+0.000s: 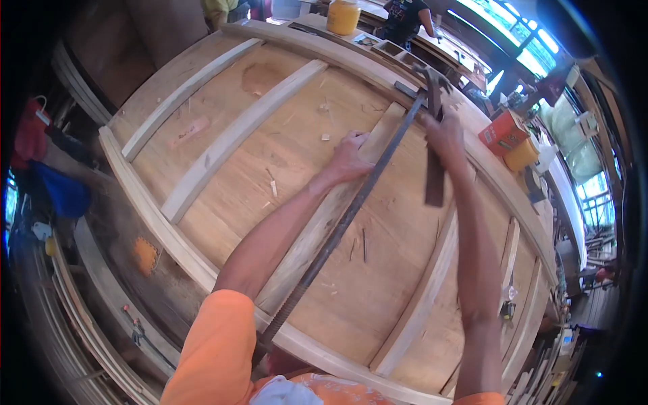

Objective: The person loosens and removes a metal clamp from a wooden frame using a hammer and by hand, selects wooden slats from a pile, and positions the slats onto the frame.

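A long metal bar clamp (351, 210) spans a wooden panel frame, its threaded end close to my body and its far jaw at the far rail. Beside the bar lies a wooden slat (307, 233), running the same way. My left hand (351, 158) is closed over this slat, with its fingertips partly hidden. In my right hand (445, 138) is a hammer (434, 185), gripped by the handle close to its head. The hammer head is up at the far rail (466, 138), beside the clamp's far end; whether it touches is unclear.
More slats (246, 138) cross the plywood panel (270, 175), with wood chips scattered over it. Beyond the far rail stand a yellow tub (343, 17) and a red box (503, 131). Another person (405, 20) is at a bench behind. Lumber (84, 300) lies at left.
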`<action>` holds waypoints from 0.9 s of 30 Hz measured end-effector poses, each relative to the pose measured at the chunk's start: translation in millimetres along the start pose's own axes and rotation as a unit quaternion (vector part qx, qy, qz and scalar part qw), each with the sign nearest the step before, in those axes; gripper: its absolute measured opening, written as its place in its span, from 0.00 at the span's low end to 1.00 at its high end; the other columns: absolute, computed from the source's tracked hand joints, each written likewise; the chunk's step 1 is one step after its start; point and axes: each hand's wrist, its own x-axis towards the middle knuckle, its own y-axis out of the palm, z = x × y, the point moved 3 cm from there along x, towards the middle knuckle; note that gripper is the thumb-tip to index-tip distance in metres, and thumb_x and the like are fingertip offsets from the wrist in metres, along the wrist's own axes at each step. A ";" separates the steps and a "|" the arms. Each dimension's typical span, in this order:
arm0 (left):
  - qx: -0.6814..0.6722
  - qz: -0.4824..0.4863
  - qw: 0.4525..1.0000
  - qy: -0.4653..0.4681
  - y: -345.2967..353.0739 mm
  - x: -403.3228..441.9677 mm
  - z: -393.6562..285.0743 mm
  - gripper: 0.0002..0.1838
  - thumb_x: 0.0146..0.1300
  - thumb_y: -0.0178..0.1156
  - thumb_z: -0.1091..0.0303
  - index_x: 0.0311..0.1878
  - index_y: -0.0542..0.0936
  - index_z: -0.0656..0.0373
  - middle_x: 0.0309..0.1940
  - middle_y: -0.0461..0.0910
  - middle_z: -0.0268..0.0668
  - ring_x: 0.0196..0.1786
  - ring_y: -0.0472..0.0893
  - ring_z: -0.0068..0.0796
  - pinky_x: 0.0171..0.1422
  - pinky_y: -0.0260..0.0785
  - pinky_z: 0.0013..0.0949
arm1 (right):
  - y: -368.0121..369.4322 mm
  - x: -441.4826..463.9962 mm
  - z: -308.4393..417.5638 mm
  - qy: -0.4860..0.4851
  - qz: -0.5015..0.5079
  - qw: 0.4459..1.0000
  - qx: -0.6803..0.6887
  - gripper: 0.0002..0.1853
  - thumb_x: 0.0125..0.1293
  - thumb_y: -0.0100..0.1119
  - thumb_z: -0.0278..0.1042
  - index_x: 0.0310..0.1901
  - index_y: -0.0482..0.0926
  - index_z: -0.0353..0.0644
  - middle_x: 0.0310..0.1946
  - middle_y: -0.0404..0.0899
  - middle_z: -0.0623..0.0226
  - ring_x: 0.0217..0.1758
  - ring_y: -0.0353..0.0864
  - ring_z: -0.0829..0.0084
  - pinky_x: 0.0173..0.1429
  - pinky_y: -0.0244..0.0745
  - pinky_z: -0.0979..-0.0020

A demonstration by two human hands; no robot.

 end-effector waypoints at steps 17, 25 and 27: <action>-0.087 0.111 0.989 -0.034 15.1 17.2 12.2 0.30 0.76 0.60 0.59 0.72 0.75 0.73 0.67 0.81 0.50 0.71 0.78 0.39 0.78 0.65 0.38 | 58.4 -212.4 -62.5 0.108 -0.171 0.976 -0.087 0.22 0.61 0.63 0.32 0.53 0.74 0.27 0.46 0.76 0.41 0.53 0.77 0.44 0.54 0.77 0.46; -0.150 0.110 0.980 -0.071 22.4 20.4 24.6 0.30 0.81 0.52 0.54 0.74 0.75 0.69 0.68 0.80 0.45 0.73 0.76 0.36 0.81 0.60 0.36 | 53.7 -210.5 -61.8 0.161 -0.064 0.981 -0.086 0.23 0.65 0.65 0.28 0.59 0.74 0.26 0.54 0.73 0.51 0.57 0.77 0.52 0.55 0.83 0.52; -0.156 0.089 0.981 -0.079 17.2 22.6 22.0 0.30 0.82 0.51 0.52 0.73 0.75 0.69 0.67 0.81 0.44 0.71 0.76 0.35 0.80 0.61 0.36 | 60.2 -203.0 -62.4 0.170 -0.043 0.979 -0.106 0.22 0.67 0.64 0.28 0.59 0.74 0.27 0.55 0.72 0.51 0.58 0.77 0.53 0.54 0.85 0.53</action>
